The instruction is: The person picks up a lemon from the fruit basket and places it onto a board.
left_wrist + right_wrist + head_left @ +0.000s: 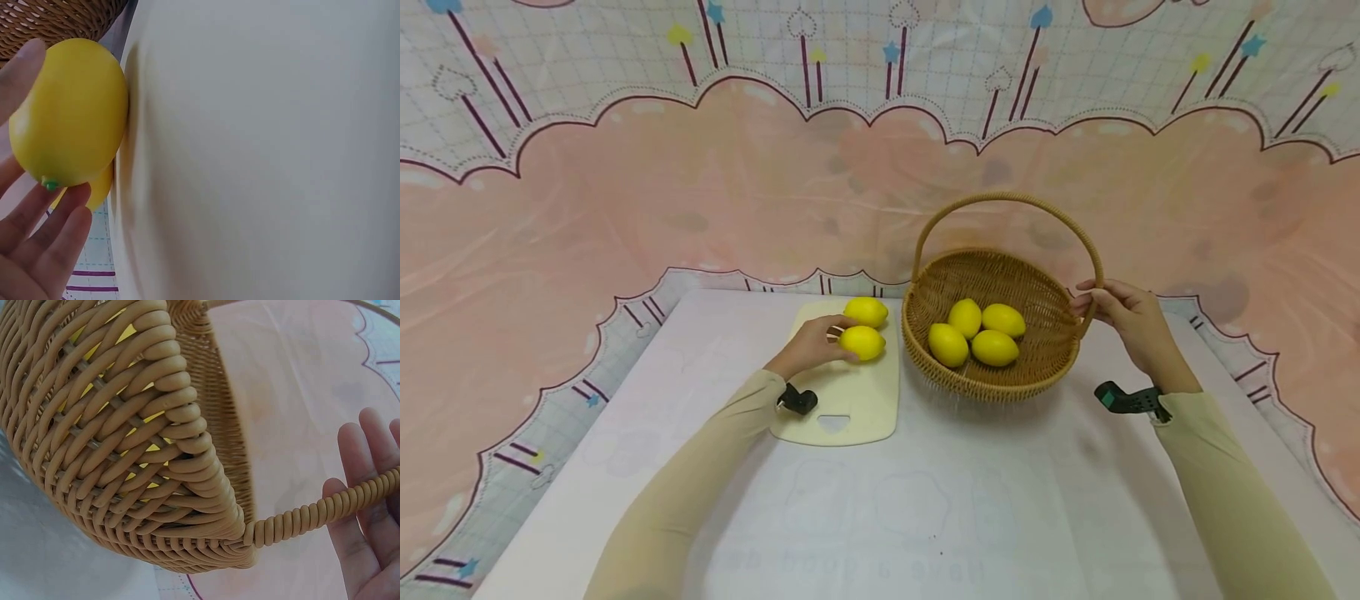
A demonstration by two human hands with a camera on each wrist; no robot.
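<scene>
My left hand (816,343) is at a yellow lemon (862,342) over the cream cutting board (850,408), thumb on one side and fingers on the other. In the left wrist view this lemon (72,109) shows a small green stem tip. Just behind it lies a second lemon (866,312). To the right, a brown wicker basket (985,385) leans with its mouth toward me, several lemons (995,347) inside. My right hand (1131,325) holds the basket's handle (312,515) near its right base; the thumb is out of the right wrist view.
The white table (880,517) carries the board and basket side by side, a narrow gap between them. A pink patterned cloth (760,192) hangs behind the table's far edge. The handle's tall arch (1007,197) rises above the basket.
</scene>
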